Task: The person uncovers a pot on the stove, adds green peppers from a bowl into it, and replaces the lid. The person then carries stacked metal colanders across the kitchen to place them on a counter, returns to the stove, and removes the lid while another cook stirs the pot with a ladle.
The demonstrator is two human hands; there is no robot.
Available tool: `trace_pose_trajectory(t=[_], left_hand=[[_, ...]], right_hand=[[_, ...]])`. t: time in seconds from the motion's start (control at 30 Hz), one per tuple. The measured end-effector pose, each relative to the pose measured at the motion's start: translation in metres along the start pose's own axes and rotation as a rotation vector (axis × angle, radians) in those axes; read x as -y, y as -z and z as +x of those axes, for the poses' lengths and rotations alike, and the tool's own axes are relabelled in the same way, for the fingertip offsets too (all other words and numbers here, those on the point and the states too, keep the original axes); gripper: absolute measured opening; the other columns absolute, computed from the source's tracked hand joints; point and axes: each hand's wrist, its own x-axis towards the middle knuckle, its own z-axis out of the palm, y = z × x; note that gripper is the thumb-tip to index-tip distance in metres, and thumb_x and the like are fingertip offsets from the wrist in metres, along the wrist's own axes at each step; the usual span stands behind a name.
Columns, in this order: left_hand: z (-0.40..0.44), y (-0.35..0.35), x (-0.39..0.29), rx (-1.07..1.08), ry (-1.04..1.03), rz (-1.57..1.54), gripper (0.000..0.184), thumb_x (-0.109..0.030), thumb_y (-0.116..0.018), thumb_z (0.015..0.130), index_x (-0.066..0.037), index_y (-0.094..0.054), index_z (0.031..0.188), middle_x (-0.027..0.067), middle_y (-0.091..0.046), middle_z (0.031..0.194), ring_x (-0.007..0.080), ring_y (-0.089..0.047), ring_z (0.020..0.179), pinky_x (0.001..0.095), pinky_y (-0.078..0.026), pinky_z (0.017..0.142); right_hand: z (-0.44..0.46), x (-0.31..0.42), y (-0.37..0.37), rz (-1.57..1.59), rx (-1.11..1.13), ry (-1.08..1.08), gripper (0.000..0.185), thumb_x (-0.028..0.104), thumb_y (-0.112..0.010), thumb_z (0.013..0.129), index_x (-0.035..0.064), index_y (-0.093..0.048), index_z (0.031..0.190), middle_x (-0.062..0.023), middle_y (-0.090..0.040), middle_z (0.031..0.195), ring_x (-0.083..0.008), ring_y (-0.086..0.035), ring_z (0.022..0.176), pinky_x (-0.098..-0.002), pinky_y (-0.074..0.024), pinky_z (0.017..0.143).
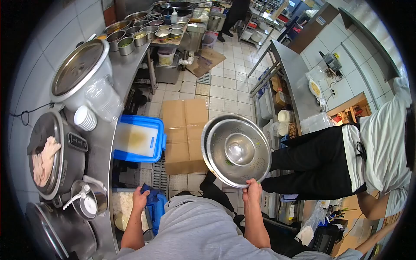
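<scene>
My right hand (252, 190) is closed on the near rim of a steel colander (258, 149), which is nested with other steel bowls. A small round steel bowl (239, 149) sits inside it, and bits of green cling to the metal. Low on the left, my left hand (139, 197) is closed on a crumpled dark blue cloth (151, 193). Just beneath that hand stands a tub of white, grainy food (123, 207), beside a blue container (157, 212).
A flattened cardboard box (186, 125) lies on the tiled floor ahead, next to a blue tray with a white board (136, 149). The steel counter (104, 162) at left carries cookers. A person in black trousers (312, 162) stands close at right.
</scene>
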Motion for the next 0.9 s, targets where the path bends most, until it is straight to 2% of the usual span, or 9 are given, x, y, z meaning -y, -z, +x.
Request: trace_pose_trajectory(t=[0.1, 0.13, 0.33, 0.43, 0.7, 0.9], left_hand=[[0.017, -0.018, -0.002, -0.037, -0.013, -0.027, 0.018, -0.008, -0.07, 0.085, 0.0, -0.065, 0.1, 0.0038, -0.067, 0.087, 0.0131, -0.06, 0.077, 0.0291, -0.051, 0.074], [0.026, -0.023, 0.005, -0.07, -0.028, 0.058, 0.017, -0.006, -0.07, 0.085, 0.0, -0.065, 0.101, 0.0029, -0.066, 0.087, 0.0125, -0.059, 0.076, 0.028, -0.05, 0.073], [0.036, -0.103, -0.042, -0.152, -0.062, -0.047, 0.014, -0.004, -0.067, 0.085, 0.001, -0.064, 0.098, 0.0019, -0.065, 0.086, 0.0113, -0.058, 0.077, 0.0273, -0.049, 0.073], [0.046, -0.152, -0.069, -0.19, -0.02, -0.061, 0.012, -0.004, -0.065, 0.085, 0.001, -0.064, 0.096, 0.0018, -0.065, 0.085, 0.0114, -0.058, 0.075, 0.0277, -0.049, 0.071], [0.088, -0.276, -0.163, -0.247, -0.025, 0.057, 0.012, -0.006, -0.066, 0.084, 0.002, -0.065, 0.094, 0.0038, -0.066, 0.083, 0.013, -0.058, 0.073, 0.0293, -0.049, 0.069], [0.129, -0.318, -0.172, -0.259, 0.07, -0.063, 0.016, -0.006, -0.067, 0.084, 0.003, -0.067, 0.098, 0.0072, -0.07, 0.088, 0.0154, -0.063, 0.077, 0.0304, -0.052, 0.073]], right_hand=[[0.045, 0.01, -0.025, -0.037, 0.001, -0.031, 0.02, -0.005, -0.059, 0.072, 0.0066, -0.049, 0.084, -0.0026, -0.049, 0.07, -0.0152, -0.046, 0.047, -0.0261, -0.0311, 0.034], [0.057, 0.016, -0.036, -0.035, 0.014, -0.03, 0.02, -0.005, -0.06, 0.072, 0.0067, -0.049, 0.084, -0.0024, -0.049, 0.069, -0.0152, -0.046, 0.047, -0.0263, -0.0311, 0.034], [0.168, 0.057, -0.097, -0.018, 0.134, -0.063, 0.018, -0.005, -0.06, 0.072, 0.0064, -0.049, 0.081, -0.0026, -0.048, 0.069, -0.0155, -0.044, 0.046, -0.0277, -0.0312, 0.034], [0.231, 0.092, -0.134, 0.011, 0.113, -0.094, 0.022, -0.004, -0.06, 0.071, 0.0026, -0.052, 0.09, -0.0046, -0.051, 0.075, -0.017, -0.046, 0.048, -0.0296, -0.0313, 0.035], [0.399, 0.186, -0.202, -0.016, 0.102, 0.002, 0.025, -0.005, -0.061, 0.07, 0.002, -0.051, 0.092, -0.0069, -0.054, 0.076, -0.0176, -0.048, 0.046, -0.0298, -0.034, 0.031], [0.447, 0.255, -0.245, -0.002, 0.01, 0.065, 0.026, -0.005, -0.061, 0.071, 0.0022, -0.049, 0.092, -0.0083, -0.053, 0.073, -0.0176, -0.044, 0.042, -0.0301, -0.0328, 0.032]])
